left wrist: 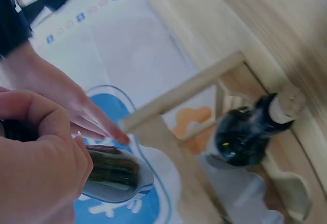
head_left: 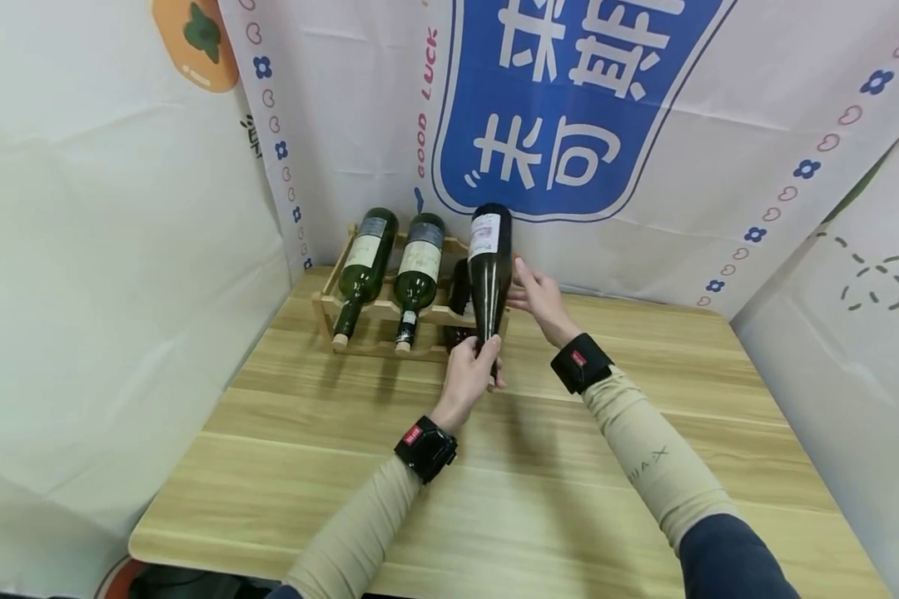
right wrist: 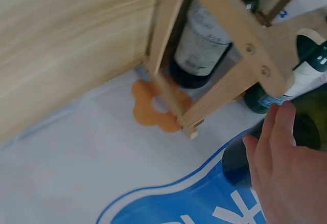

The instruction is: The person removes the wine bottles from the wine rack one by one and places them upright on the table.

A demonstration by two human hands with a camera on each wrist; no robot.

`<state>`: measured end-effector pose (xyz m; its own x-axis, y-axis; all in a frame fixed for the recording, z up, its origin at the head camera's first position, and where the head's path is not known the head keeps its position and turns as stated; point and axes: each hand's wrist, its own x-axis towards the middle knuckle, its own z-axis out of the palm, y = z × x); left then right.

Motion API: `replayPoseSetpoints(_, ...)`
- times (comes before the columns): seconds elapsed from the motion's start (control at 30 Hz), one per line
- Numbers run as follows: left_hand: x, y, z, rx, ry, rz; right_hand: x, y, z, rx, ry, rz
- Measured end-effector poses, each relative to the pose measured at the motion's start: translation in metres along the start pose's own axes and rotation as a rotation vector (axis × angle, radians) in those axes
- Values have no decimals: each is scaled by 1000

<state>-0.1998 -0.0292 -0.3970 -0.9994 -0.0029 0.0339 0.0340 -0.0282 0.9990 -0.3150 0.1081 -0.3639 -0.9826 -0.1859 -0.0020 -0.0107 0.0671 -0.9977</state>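
A dark green wine bottle (head_left: 489, 274) is held tilted above the table, base up and away from me, neck down. My left hand (head_left: 470, 368) grips its neck; in the left wrist view the left hand (left wrist: 41, 168) curls round the bottle (left wrist: 112, 175). With fingers straight, my right hand (head_left: 536, 291) touches the bottle's right side near the shoulder. The right hand (right wrist: 281, 173) shows flat in the right wrist view. Just behind stands a wooden bottle rack (head_left: 374, 326) with two green bottles (head_left: 365, 259) (head_left: 418, 264) lying on top.
A dark corked bottle (left wrist: 245, 134) lies in the rack's lower tier, seen also as a labelled bottle (right wrist: 202, 50). The rack stands at the back of a wooden table (head_left: 539, 491). Printed cloth walls (head_left: 644, 166) close in behind and at both sides.
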Motion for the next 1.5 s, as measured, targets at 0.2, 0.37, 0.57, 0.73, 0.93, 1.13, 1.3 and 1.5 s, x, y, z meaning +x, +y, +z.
replayPoseSetpoints(0.2,-18,2,19,85,-56,28,-5,1,-7,269,-6,92)
replayPoseSetpoints(0.37,-23,-1,31,174,-115,27,-12,8,-19,332,-12,84)
replayPoseSetpoints(0.57,-26,-1,46,229,-149,-5,-18,25,-39,345,12,114)
replayPoseSetpoints(0.73,-27,-7,64,265,-169,-31,-25,37,-59,306,28,124)
replayPoseSetpoints(0.93,-27,-10,84,289,-216,-29,-31,41,-78,257,43,114)
replayPoseSetpoints(1.13,-26,-13,100,304,-237,-4,-36,39,-96,241,38,109)
replayPoseSetpoints(1.3,-25,-13,111,304,-260,15,-41,38,-109,235,47,104)
replayPoseSetpoints(1.5,-26,-15,124,357,-281,23,-48,42,-124,231,49,106)
